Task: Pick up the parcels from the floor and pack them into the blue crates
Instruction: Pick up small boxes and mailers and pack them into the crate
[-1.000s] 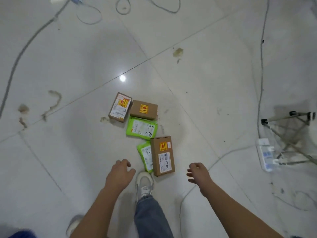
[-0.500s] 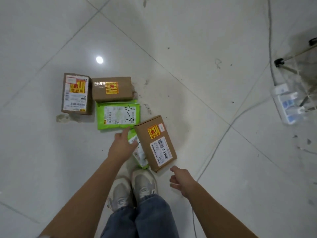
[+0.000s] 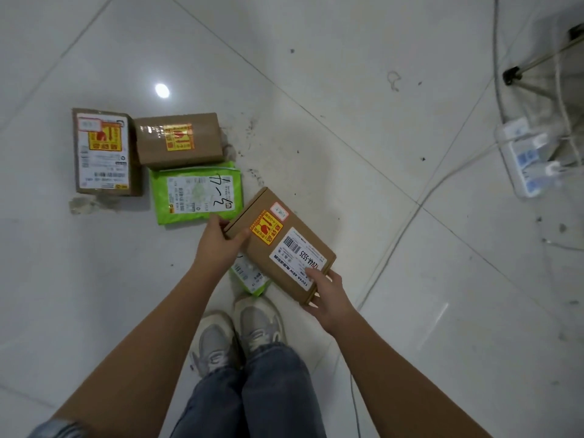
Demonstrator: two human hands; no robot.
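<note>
A brown cardboard parcel (image 3: 279, 245) with a yellow sticker and a white barcode label is held between both hands. My left hand (image 3: 218, 240) grips its far left corner; my right hand (image 3: 327, 294) grips its near right corner. Under it lies a small green mailer bag (image 3: 249, 278), mostly hidden. A larger green mailer bag (image 3: 196, 192) with black handwriting lies flat just beyond. Two more brown boxes lie on the floor: one (image 3: 178, 140) behind the green bag, one (image 3: 102, 151) at the left. No blue crate is in view.
White tiled floor (image 3: 363, 90) all around. A white power strip (image 3: 527, 156) with plugs and cables lies at the right, beside a tripod leg (image 3: 537, 63). A thin cable (image 3: 401, 229) runs across the floor right of the parcel. My shoes (image 3: 240, 330) stand just below the parcels.
My view has dropped closer to the floor. My left hand moved onto the box's far corner and my right hand came up to grip its near corner; the box now looks lifted at a tilt.
</note>
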